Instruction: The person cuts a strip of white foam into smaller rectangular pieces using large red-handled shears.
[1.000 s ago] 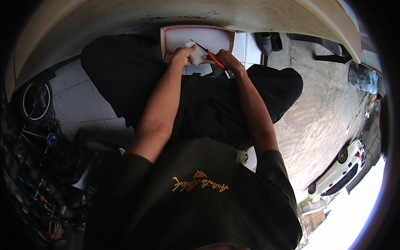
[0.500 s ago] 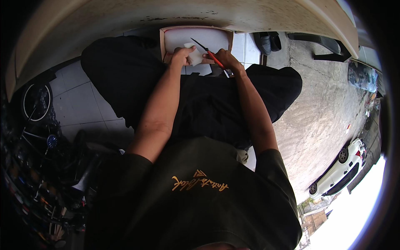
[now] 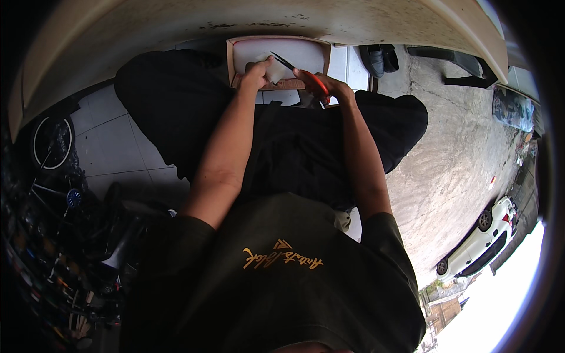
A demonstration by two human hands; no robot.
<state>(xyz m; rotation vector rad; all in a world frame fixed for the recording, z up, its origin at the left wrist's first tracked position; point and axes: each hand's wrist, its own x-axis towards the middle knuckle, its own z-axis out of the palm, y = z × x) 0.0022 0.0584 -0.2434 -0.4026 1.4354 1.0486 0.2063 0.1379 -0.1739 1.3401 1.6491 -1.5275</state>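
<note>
My left hand is closed on a small whitish, translucent piece of material, whose kind I cannot make out. Orange-handled scissors are in my right hand, with fingers around the handle. Their dark blades point up and left, the tips close by my left thumb and the top of the whitish piece. Behind both hands lies an open cardboard box with a white sheet-like surface inside. It sits just beyond my crossed legs.
A pale curved panel arches over the far side. Dark shoes stand right of the box. A bicycle and dark clutter fill the left. On the right, concrete ground stretches toward a parked white car.
My right hand has turned the scissors, so the orange handle loop now shows more broadly. The whitish piece has shifted and shows less beside my left hand.
</note>
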